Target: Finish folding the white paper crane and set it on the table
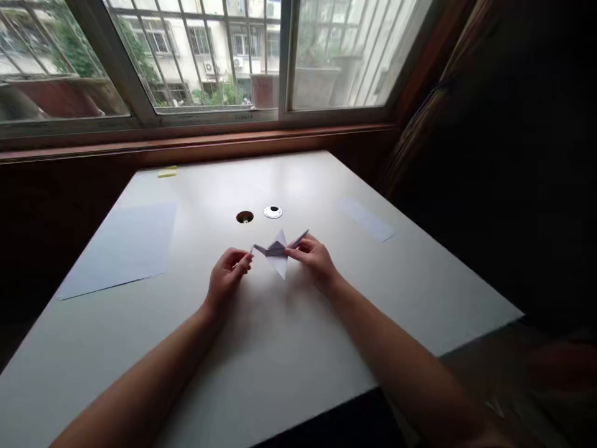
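Note:
A folded white paper crane (278, 249) is held between my two hands just over the table, its wings spread, one pointing away from me and one toward me. My left hand (228, 274) pinches the bent head end of the thin neck between thumb and fingertips. On the other side, my right hand (314, 255) grips the body near the base of the tail, whose pointed tip sticks out above the fingers. Part of the tail and the crane's underside are hidden.
White sheets of paper (124, 246) lie on the white table (280, 361) at the left. A narrow paper strip (366, 218) rests at the right. Beyond the crane are a round cable hole (245, 216) and a white ring cap (273, 212). Yellow strips (166, 172) lie far left.

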### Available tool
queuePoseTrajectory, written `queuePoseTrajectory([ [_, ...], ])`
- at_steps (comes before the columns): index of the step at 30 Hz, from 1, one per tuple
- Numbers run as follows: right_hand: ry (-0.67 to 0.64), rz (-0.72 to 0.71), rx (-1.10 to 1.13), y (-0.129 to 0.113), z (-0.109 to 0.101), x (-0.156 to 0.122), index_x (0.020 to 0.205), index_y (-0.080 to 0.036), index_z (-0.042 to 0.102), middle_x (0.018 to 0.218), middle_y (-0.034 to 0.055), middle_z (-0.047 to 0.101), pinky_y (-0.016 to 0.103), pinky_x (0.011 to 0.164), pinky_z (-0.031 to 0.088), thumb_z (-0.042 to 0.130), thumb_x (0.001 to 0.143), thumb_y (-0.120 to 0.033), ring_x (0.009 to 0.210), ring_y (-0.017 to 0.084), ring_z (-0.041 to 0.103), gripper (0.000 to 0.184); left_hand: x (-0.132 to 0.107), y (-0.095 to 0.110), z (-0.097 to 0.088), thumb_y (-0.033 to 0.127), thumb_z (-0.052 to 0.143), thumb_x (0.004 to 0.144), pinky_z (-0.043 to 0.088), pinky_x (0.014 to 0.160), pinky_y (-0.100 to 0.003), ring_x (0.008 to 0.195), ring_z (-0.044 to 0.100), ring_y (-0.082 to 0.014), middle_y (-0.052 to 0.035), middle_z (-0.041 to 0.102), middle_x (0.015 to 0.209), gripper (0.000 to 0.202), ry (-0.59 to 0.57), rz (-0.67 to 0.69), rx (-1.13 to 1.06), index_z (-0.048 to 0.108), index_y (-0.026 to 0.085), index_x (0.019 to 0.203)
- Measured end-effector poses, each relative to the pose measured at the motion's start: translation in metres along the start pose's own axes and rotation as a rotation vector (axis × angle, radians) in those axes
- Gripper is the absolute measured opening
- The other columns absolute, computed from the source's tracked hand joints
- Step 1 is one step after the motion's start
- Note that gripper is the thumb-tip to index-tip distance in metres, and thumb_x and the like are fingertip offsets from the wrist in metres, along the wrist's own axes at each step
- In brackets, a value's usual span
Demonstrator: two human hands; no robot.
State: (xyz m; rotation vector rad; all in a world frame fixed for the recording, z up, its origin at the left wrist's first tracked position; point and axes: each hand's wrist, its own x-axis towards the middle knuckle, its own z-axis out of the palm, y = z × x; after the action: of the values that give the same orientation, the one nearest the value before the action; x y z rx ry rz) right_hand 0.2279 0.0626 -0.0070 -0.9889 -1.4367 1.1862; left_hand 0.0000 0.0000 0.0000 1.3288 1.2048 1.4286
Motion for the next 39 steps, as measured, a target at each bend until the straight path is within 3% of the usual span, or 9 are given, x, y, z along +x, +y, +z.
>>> queuePoseTrajectory([
  [15, -0.060, 0.079, 0.123, -0.0021, -0.0004, -0.0003, 0.079, -0.019, 0.077, 0.091, 0.0035, 0.062, 0.032, 0.078, 0.044, 0.082, 0.069, -0.038, 0.084, 0.019, 0.058, 0.023, 0.0007, 0.0036, 0.0050, 0.035, 0.068, 0.089, 0.045, 0.066, -0.024, 0.072, 0.055, -0.0116, -0.0006, 0.056, 0.086, 0.015, 0.100, 0.133, 0.032, 0.067, 0.020, 0.089],
  [28, -0.086, 0.130, 0.178, -0.0078, 0.0009, -0.0021, 0.078, -0.018, 0.076, 0.086, 0.0036, 0.065, 0.034, 0.081, 0.044, 0.082, 0.068, -0.035, 0.083, 0.019, 0.059, 0.020, 0.0014, 0.0022, 0.0065, 0.036, 0.071, 0.087, 0.045, 0.063, -0.023, 0.071, 0.054, -0.0113, -0.0010, 0.055, 0.089, 0.015, 0.161, 0.167, 0.031, 0.069, 0.021, 0.089],
  [39, -0.069, 0.086, 0.178, -0.0028, 0.0016, -0.0012, 0.079, -0.020, 0.077, 0.090, 0.0038, 0.064, 0.034, 0.081, 0.045, 0.083, 0.069, -0.036, 0.085, 0.019, 0.060, 0.020, -0.0005, 0.0039, 0.0060, 0.035, 0.071, 0.086, 0.047, 0.065, -0.023, 0.073, 0.054, -0.0113, -0.0016, 0.055, 0.095, 0.016, 0.084, 0.178, 0.067, 0.067, 0.022, 0.093],
])
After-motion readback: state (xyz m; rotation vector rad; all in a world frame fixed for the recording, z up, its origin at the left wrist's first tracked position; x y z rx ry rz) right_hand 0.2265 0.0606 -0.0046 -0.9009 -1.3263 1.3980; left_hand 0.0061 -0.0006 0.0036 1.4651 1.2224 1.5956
